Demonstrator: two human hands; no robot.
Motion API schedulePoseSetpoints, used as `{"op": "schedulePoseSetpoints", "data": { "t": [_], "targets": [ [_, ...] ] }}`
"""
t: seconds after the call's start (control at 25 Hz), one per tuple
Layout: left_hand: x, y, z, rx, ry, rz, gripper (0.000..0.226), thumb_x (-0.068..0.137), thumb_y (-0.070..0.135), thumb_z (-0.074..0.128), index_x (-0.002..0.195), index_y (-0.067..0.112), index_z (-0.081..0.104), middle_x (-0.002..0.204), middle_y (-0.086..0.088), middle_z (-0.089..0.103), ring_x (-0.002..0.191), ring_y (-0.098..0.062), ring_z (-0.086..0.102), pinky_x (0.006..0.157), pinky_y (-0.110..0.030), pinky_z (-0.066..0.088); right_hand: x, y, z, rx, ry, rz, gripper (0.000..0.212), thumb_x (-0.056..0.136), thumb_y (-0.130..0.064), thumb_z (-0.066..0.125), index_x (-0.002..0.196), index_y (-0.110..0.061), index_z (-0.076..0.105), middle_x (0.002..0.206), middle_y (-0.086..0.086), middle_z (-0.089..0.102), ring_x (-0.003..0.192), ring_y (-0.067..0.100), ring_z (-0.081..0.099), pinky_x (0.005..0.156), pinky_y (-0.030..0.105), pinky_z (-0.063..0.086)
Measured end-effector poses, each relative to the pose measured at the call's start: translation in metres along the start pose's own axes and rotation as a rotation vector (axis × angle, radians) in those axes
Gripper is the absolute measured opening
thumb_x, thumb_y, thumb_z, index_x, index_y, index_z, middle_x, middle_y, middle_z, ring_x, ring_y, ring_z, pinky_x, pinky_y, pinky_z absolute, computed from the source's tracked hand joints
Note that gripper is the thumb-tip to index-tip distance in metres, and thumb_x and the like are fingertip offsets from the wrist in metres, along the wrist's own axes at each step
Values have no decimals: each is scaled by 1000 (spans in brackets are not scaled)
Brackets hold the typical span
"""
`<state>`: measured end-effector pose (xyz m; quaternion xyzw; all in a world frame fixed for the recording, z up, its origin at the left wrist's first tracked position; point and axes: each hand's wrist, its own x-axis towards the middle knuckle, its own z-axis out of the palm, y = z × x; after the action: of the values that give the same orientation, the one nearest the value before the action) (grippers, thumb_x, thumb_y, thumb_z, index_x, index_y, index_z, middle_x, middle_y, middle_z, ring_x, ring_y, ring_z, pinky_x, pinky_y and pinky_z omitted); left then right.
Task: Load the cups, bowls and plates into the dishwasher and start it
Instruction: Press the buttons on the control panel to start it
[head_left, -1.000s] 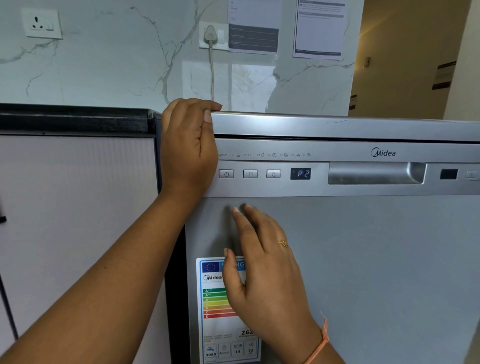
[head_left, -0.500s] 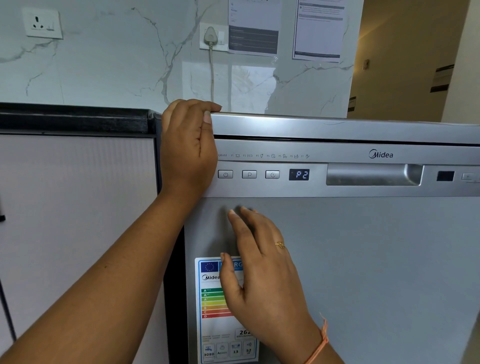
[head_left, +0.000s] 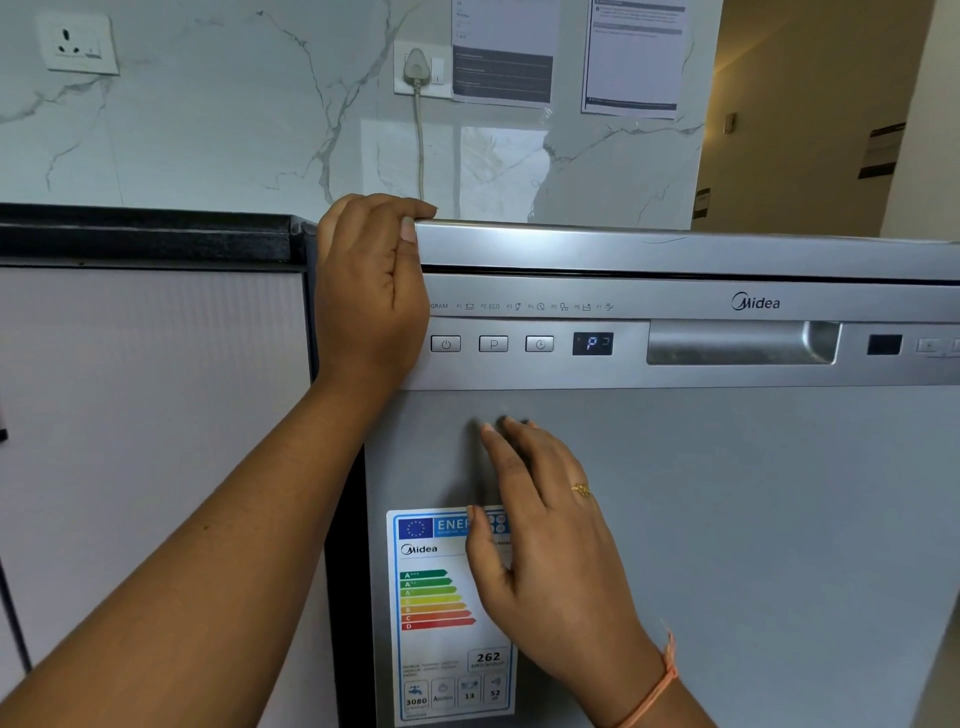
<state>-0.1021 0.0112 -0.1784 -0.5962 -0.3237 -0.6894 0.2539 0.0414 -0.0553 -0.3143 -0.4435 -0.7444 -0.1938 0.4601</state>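
**Sam:** Where is the dishwasher?

**Mia:** The dishwasher (head_left: 727, 519) is right in front. It is grey and its door is shut. A black counter (head_left: 145, 234) is just beside it on the left.

**Sam:** What is the left hand doing?

**Mia:** The left hand (head_left: 371, 291) holds the top left corner of the dishwasher. Its fingers curl over the top edge. The thumb lies along the front.

**Sam:** And the right hand?

**Mia:** The right hand (head_left: 550, 540) is lower, in front of the door, under the buttons (head_left: 493, 344). Its fingers are straight, close together and point up. It holds nothing. I can't tell if it touches the door or is just off it. The hand hides part of the sticker (head_left: 436, 623).

**Sam:** What else is by the buttons?

**Mia:** There are three buttons in a row. Next comes a small screen (head_left: 592, 343) with a P and a faint mark I can't read. Right of that is the handle (head_left: 737, 343).

**Sam:** What is on the wall?

**Mia:** A plug (head_left: 417, 65) sits in a socket, and its cord hangs down behind the dishwasher. Two papers (head_left: 503, 52) are stuck up to its right.
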Motion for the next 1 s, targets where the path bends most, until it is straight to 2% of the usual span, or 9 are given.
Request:
{"op": "schedulePoseSetpoints", "data": {
  "t": [0.24,0.44,0.6,0.76,0.84,1.0],
  "targets": [
    [0,2,0,3,0,-11,29,96,10,36,102,6,65,101,-8,64,105,-23,51,94,-31,38,-3,9,0,-4,4,14,55,86,-39,40,139,-22,35,140,1,45,131,17,33,100,32,37],
    [-1,4,-1,25,-15,-18,30,95,11,35,103,6,64,102,-8,64,106,-23,50,94,-23,33,2,41,-14,56,81,-39,50,87,-30,44,134,-12,46,135,10,48,127,25,41,107,34,35],
    [-1,8,-1,79,-19,-29,31,95,12,34,104,6,63,103,-9,62,107,-25,49,92,-19,31,12,79,-32,21,167,-20,47,87,-25,46,128,-5,52,132,15,49,123,32,45,108,28,28],
    [-2,12,-3,113,-37,-44,31,95,13,35,107,7,62,105,-11,61,109,-27,48,92,-25,35,35,92,-49,-9,276,-18,44,87,-23,47,127,-4,51,134,18,45,122,34,42,105,24,26],
    [-1,15,-4,147,-62,-61,32,96,14,35,113,9,62,106,-11,59,111,-28,47,91,-24,34,52,92,-56,-5,312,-28,47,88,-25,48,131,-5,47,139,18,40,127,33,37,106,29,27],
    [3,20,-5,205,-118,-118,34,95,16,37,117,16,62,106,-11,55,113,-28,44,86,-21,30,87,88,-62,-76,272,-76,56,89,-32,48,139,-9,37,146,18,31,136,33,26,111,51,25]
  ]
}}
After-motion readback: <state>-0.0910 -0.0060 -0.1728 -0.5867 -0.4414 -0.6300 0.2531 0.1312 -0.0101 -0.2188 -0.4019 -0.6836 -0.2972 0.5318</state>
